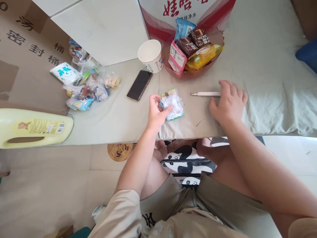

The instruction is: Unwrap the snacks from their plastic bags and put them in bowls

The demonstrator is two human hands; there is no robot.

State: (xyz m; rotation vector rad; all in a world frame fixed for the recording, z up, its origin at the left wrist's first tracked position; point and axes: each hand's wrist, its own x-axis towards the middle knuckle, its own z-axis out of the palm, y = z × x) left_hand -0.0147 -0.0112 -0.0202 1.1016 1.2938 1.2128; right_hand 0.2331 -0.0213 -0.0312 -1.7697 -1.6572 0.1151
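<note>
The left hand (156,114) is gripping a shiny plastic packet (176,105) near the front edge of the desk (269,76). The right hand (230,103) is covering one end of a slim white tool (206,94), fingers spreading loosely — whether touching it, I cannot tell. Beyond, a bowl (184,74) is holding wrapped snacks (203,57).

Bright, diffuse light is cast; glints are caught on the packet (176,103), the floor (292,153) is bleached at right, edges are stretched.
</note>
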